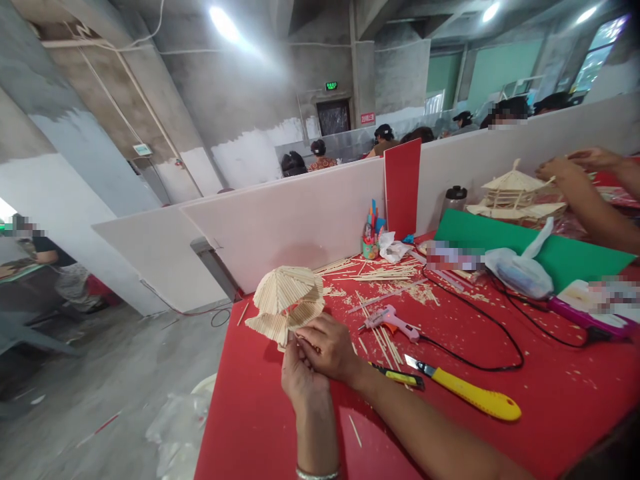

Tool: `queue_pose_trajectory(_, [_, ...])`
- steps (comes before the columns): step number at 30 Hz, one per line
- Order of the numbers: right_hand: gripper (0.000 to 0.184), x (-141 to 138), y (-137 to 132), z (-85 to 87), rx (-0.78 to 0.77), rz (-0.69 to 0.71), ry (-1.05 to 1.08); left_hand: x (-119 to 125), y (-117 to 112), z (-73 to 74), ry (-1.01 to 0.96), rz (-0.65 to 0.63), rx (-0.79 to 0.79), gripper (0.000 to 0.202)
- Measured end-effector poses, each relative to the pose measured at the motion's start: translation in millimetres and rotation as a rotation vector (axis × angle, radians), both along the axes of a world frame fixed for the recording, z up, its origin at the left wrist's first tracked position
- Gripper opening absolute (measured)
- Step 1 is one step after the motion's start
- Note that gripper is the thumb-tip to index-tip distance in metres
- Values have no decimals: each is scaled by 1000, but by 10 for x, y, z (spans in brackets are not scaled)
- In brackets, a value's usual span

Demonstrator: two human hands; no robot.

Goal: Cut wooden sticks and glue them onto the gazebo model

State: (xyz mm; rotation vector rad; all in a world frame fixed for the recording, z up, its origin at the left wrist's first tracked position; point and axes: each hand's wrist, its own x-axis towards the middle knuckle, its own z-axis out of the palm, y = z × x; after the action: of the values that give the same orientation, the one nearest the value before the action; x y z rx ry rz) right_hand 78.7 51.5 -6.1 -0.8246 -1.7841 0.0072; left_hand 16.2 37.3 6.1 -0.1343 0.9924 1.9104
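A small pavilion model [286,293] made of thin wooden sticks, with a two-tiered roof, is at the left end of the red table. My left hand [303,377], with a bracelet at the wrist, is closed with its fingertips pinching the model's lower near edge. Close against it, my right hand [327,343] is also closed, fingers pinched at the same edge. What lies between the right fingertips is hidden. A pink glue gun [393,323] lies right of the hands. Near my right forearm are a yellow utility knife [470,393] and a smaller black-and-yellow cutter [400,377].
Loose sticks [385,273] and shavings cover the red table [260,413] toward the back. Behind stand a white partition [300,227] and a pen cup [371,249]. A green board [530,248], a bottle [454,199] and another pavilion [515,190] beside a co-worker's hands [575,170] are at right.
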Motion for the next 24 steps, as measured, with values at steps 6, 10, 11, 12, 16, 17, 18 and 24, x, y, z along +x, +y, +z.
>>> queue_pose_trajectory(6, [23, -12, -5, 15, -7, 3, -8, -10, -24, 52, -15, -8, -35, 11])
queue_pose_trajectory(10, [25, -5, -3, 4, -2, 23, -15, -15, -26, 66, -20, 0, -39, 21])
queue_pose_trajectory(11, [25, -1, 0, 0, 1, 31, -13, -15, -24, 67, -20, 3, -38, 23])
queue_pose_trajectory(12, [24, 3, 3, -4, 2, 39, -11, -16, -23, 67, -19, 5, -37, 24])
queue_pose_trajectory(16, [23, 16, 14, -12, 8, 79, -6, -20, -22, 61, -7, 10, -31, 27])
queue_pose_trajectory(17, [23, 16, 16, -13, 10, 83, -4, -22, -22, 58, -4, 11, -29, 27])
queue_pose_trajectory(18, [23, 15, 17, -13, 10, 84, 0, -23, -24, 55, -1, 12, -26, 27])
queue_pose_trajectory(24, [22, 0, 9, -16, 1, 80, 26, -28, -33, 48, 11, 3, -24, 27])
